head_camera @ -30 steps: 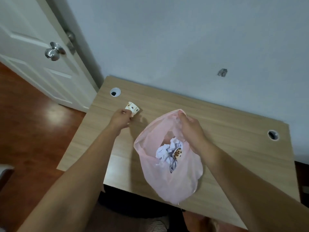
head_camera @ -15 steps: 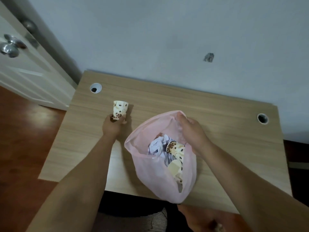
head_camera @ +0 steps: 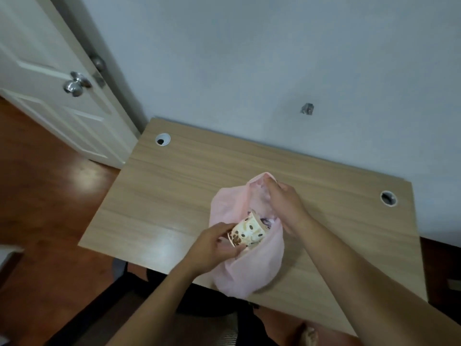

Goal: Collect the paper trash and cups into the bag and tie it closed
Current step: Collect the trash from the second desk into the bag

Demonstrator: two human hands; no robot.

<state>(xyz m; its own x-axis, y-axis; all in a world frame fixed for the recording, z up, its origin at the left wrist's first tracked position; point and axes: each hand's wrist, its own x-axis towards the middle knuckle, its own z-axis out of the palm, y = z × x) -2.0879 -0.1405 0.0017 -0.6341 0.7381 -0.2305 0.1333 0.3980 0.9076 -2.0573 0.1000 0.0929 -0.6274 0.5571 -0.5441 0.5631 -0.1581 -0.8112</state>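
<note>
A pink plastic bag (head_camera: 252, 275) stands open on the wooden desk (head_camera: 174, 186), hanging a little over its near edge. My left hand (head_camera: 212, 245) grips a white paper cup with brown spots (head_camera: 248, 232), tilted on its side at the bag's mouth. My right hand (head_camera: 284, 203) pinches the far rim of the bag and holds it up. Most of what lies inside the bag is hidden by the cup and my hands.
The desk has a cable hole at the back left (head_camera: 162, 139) and one at the right (head_camera: 388, 198). A wall runs behind it. A white door with a metal knob (head_camera: 74, 84) stands at the left over a wooden floor.
My left hand has carried the cup from the desk's left side over to the bag's mouth and tipped it on its side. My right hand keeps holding the bag's rim.
</note>
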